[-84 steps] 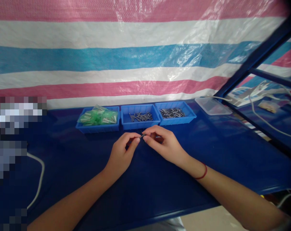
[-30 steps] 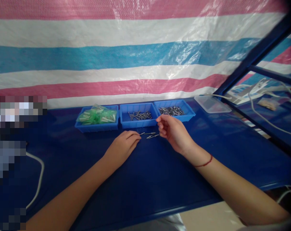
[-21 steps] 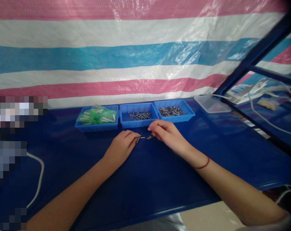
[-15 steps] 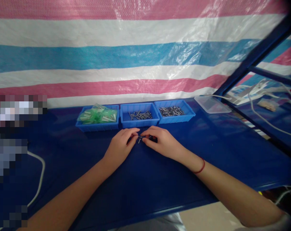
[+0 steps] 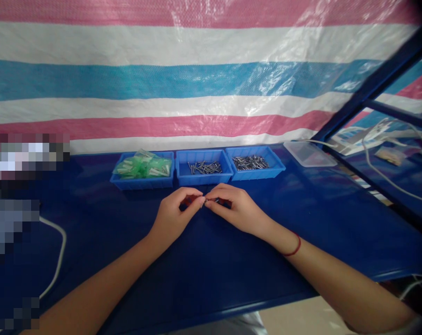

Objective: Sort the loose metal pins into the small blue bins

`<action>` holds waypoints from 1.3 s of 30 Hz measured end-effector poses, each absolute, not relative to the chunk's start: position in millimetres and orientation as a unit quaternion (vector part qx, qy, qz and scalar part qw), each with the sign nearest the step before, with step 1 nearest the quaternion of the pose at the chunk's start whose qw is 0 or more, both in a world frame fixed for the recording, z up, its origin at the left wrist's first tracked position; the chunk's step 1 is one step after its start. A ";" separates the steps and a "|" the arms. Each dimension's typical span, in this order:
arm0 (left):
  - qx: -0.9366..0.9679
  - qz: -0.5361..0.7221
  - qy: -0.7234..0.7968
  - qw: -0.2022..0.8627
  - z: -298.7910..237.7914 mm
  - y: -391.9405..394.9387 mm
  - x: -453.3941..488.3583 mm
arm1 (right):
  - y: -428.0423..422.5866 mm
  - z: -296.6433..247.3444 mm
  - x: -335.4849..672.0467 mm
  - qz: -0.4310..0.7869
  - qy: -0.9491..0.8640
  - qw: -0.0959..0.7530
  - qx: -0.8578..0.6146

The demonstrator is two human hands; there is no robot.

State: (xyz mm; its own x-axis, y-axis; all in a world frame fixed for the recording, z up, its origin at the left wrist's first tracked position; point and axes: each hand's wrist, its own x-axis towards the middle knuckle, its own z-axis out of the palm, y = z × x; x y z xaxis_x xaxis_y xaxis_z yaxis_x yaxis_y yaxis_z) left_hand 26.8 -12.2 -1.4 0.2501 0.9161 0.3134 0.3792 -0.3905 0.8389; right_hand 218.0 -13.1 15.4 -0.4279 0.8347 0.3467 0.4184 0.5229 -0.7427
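My left hand (image 5: 180,204) and my right hand (image 5: 231,204) meet fingertip to fingertip over the blue table, just in front of the middle bin. Both are closed in a pinch. A glint of a small metal piece (image 5: 206,201) shows where the fingertips come together; its exact kind is mostly hidden by the fingers. The middle blue bin (image 5: 204,179) holds loose metal screws or pins. In the right blue bin (image 5: 257,175) lies a fuller pile of small metal pieces.
The left blue bin (image 5: 143,184) contains green-tinted plastic bags of pale pieces. A clear plastic lid (image 5: 310,154) lies to the right, near a blue metal frame (image 5: 374,88). White cables (image 5: 62,242) run at both sides. A striped tarp (image 5: 162,83) hangs behind the table.
My left fingers have come closer to the right fingertips and closed over the small metal piece, which stuck out between the hands before. The bins have not been touched.
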 end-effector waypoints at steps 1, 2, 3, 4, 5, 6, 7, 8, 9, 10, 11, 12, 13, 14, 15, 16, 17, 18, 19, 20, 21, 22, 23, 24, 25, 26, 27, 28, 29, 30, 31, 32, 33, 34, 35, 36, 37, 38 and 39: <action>0.726 0.414 0.449 0.316 -0.7 -12.3 26.4 | -13.3 15.7 217.8 0.289 -0.793 0.362 -0.396; 0.728 0.412 0.450 0.312 0.2 -12.6 26.1 | -13.5 16.0 217.6 0.290 -0.791 0.362 -0.398; 0.729 0.412 0.450 0.309 1.2 -13.0 26.0 | -13.6 16.4 217.4 0.291 -0.789 0.363 -0.401; 0.730 0.412 0.450 0.308 2.2 -13.4 26.0 | -13.7 16.8 217.4 0.293 -0.788 0.362 -0.404; 0.731 0.411 0.450 0.307 3.0 -13.7 26.1 | -13.7 17.1 217.5 0.295 -0.787 0.359 -0.406; 0.731 0.410 0.450 0.307 3.6 -13.9 26.3 | -13.5 17.3 217.6 0.297 -0.786 0.355 -0.409; 0.732 0.409 0.451 0.306 4.1 -14.0 26.4 | -13.3 17.4 217.9 0.298 -0.787 0.351 -0.411; 0.733 0.408 0.451 0.305 4.4 -14.0 26.5 | -13.1 17.3 218.3 0.298 -0.788 0.347 -0.412; 0.733 0.407 0.452 0.303 4.6 -13.9 26.6 | -12.8 17.0 218.7 0.297 -0.789 0.345 -0.412; 0.734 0.408 0.452 0.301 4.8 -13.7 26.6 | -12.5 16.7 219.0 0.296 -0.790 0.345 -0.411; 0.735 0.408 0.452 0.299 5.0 -13.4 26.5 | -12.2 16.4 219.3 0.295 -0.790 0.347 -0.411; 0.735 0.408 0.452 0.298 5.3 -13.0 26.3 | -12.1 16.2 219.6 0.293 -0.788 0.351 -0.412; 0.736 0.407 0.451 0.298 5.5 -12.7 26.1 | -12.0 16.1 219.8 0.292 -0.786 0.355 -0.413; 0.737 0.408 0.450 0.297 5.8 -12.3 25.8 | -12.1 16.2 219.9 0.290 -0.783 0.361 -0.415; 0.738 0.408 0.449 0.296 6.0 -12.0 25.5 | -12.2 16.4 220.0 0.288 -0.779 0.368 -0.418; 0.739 0.407 0.448 0.297 6.2 -11.6 25.2 | -12.4 16.9 220.0 0.287 -0.774 0.375 -0.421; 0.740 0.406 0.446 0.297 6.2 -11.4 24.9 | -12.6 17.4 220.0 0.285 -0.768 0.383 -0.426; 0.742 0.405 0.444 0.297 6.2 -11.2 24.7 | -12.8 18.2 220.0 0.284 -0.762 0.391 -0.430; 0.744 0.404 0.443 0.297 6.1 -11.1 24.5 | -13.1 19.0 220.1 0.283 -0.756 0.399 -0.435; 0.745 0.402 0.442 0.297 5.9 -11.1 24.3 | -13.4 19.9 220.1 0.283 -0.751 0.406 -0.437; 0.746 0.400 0.441 0.297 5.7 -11.2 24.2 | -13.7 20.8 220.1 0.283 -0.747 0.412 -0.438; 0.747 0.398 0.441 0.298 5.5 -11.3 24.2 | -14.2 21.7 220.0 0.284 -0.745 0.418 -0.436; 0.748 0.396 0.441 0.298 5.4 -11.4 24.1 | -14.8 22.6 219.8 0.284 -0.743 0.423 -0.434; 0.750 0.393 0.440 0.298 5.2 -11.6 24.1 | -15.5 23.4 219.4 0.284 -0.743 0.426 -0.431; 0.752 0.390 0.439 0.298 4.9 -11.7 24.1 | -16.2 24.2 218.9 0.284 -0.743 0.427 -0.430; 0.756 0.385 0.438 0.299 4.7 -11.9 24.1 | -17.1 24.9 218.3 0.284 -0.743 0.425 -0.431; 0.759 0.381 0.436 0.299 4.3 -12.0 24.1 | -17.8 25.6 217.8 0.285 -0.742 0.422 -0.435; 0.761 0.377 0.435 0.297 4.0 -12.0 24.1 | -18.2 26.3 217.5 0.285 -0.740 0.419 -0.442; 0.764 0.375 0.435 0.293 3.6 -12.0 24.0 | -18.2 27.1 217.8 0.283 -0.736 0.418 -0.451; 0.768 0.374 0.436 0.285 3.2 -12.0 23.9 | -17.7 28.0 219.0 0.278 -0.730 0.422 -0.460; 0.772 0.374 0.436 0.271 2.8 -11.8 23.7 | -16.3 29.1 221.2 0.267 -0.723 0.431 -0.468; 0.780 0.373 0.436 0.251 2.4 -11.5 23.5 | -14.1 30.3 224.6 0.251 -0.716 0.446 -0.476; 0.791 0.369 0.433 0.226 2.1 -11.2 23.1 | -11.1 31.6 229.5 0.228 -0.707 0.464 -0.483; 0.804 0.360 0.429 0.198 1.8 -10.8 22.8 | -7.3 33.0 235.6 0.199 -0.697 0.483 -0.491; 0.817 0.348 0.427 0.170 1.6 -10.5 22.5 | -2.7 34.3 242.9 0.165 -0.684 0.501 -0.505; 0.830 0.330 0.426 0.146 1.4 -10.3 22.2 | 2.4 35.3 250.9 0.127 -0.669 0.516 -0.520; 0.840 0.309 0.427 0.127 1.2 -10.2 22.1 | 7.9 35.9 259.4 0.090 -0.652 0.526 -0.538; 0.848 0.288 0.430 0.115 1.0 -10.2 22.0 | 13.4 36.1 267.7 0.054 -0.637 0.534 -0.554; 0.853 0.268 0.435 0.107 0.6 -10.4 22.1 | 18.8 35.8 275.5 0.016 -0.628 0.534 -0.566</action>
